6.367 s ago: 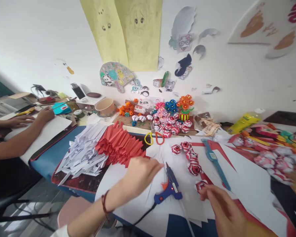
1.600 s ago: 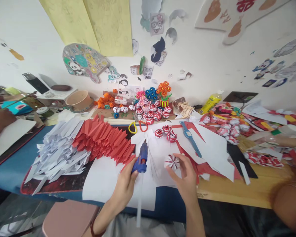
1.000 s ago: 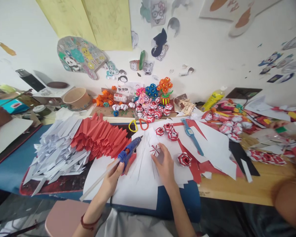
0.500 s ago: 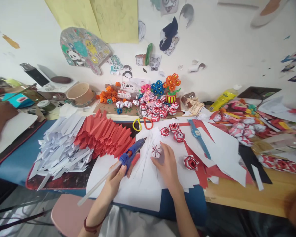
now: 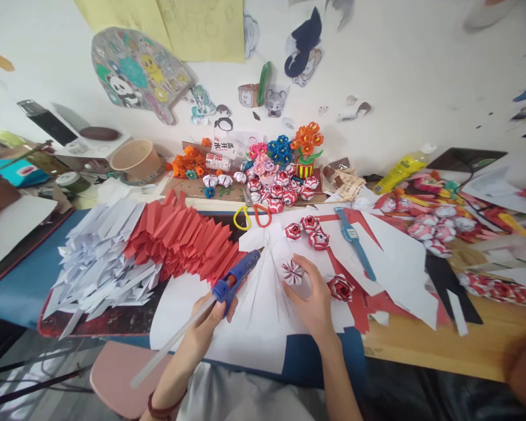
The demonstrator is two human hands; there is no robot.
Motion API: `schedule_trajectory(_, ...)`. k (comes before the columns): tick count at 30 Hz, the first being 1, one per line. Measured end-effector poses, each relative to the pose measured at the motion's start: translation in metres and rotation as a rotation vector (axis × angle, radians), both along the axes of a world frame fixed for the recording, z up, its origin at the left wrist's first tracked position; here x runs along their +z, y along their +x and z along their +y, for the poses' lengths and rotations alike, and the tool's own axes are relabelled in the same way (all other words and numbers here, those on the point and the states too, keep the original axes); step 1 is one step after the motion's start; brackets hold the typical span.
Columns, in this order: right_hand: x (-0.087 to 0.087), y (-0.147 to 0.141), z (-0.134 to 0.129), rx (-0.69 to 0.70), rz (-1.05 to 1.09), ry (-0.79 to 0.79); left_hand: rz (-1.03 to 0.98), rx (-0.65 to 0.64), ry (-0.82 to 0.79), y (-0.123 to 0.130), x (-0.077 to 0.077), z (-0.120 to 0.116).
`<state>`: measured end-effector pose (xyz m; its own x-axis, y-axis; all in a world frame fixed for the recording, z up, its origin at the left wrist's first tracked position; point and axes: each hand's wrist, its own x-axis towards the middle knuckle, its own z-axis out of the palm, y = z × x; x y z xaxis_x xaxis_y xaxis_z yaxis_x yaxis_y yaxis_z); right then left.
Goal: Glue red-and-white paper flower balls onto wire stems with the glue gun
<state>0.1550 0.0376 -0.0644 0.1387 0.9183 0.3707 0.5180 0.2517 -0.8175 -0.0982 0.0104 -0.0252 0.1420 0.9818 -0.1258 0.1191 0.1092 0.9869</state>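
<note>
My left hand [image 5: 210,318] is wrapped round a blue hot glue gun [image 5: 235,275], its nozzle pointing up and to the right and a long clear glue stick [image 5: 170,344] jutting from its back. Between the thumb and fingers of my right hand [image 5: 313,298] is a white and red folded paper flower [image 5: 293,272], its striped underside facing up. White paper [image 5: 219,345] with thin strands of glue lies beneath both hands. Just right of my right hand sits a red and white paper flower [image 5: 341,287]; several more flowers [image 5: 309,231] stand behind it.
Piles of folded white strips [image 5: 105,257] and red strips [image 5: 184,237] lie on the left. Yellow and orange-handled scissors [image 5: 252,216] rest behind the glue gun. A blue watch-like strap [image 5: 354,241] lies on paper sheets at right. Another person's hand [image 5: 0,196] is at far left.
My right hand has moved slightly right with the paper flower, away from the glue gun's nozzle. A red strip seen by my left hand earlier no longer shows there.
</note>
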Motion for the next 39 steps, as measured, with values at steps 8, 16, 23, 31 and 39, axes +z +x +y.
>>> schedule_trajectory(8,0.001,0.0,-0.002,0.018,0.027,0.022,0.009,-0.012,-0.023,0.005,0.002,-0.001)
schedule_trajectory(16,0.007,0.0,-0.003,0.015,0.027,0.043,-0.066,-0.077,-0.003,0.008,0.001,0.0)
schedule_trajectory(23,0.001,0.002,0.003,-0.023,0.133,0.011,-0.137,-0.078,-0.016,0.012,-0.004,-0.002)
schedule_trajectory(31,-0.01,0.0,0.008,-0.003,0.289,-0.084,-0.134,-0.191,-0.032,0.014,-0.006,-0.01)
schedule_trajectory(39,-0.007,0.001,0.008,0.036,0.248,-0.056,-0.045,-0.201,-0.04,0.023,0.001,-0.011)
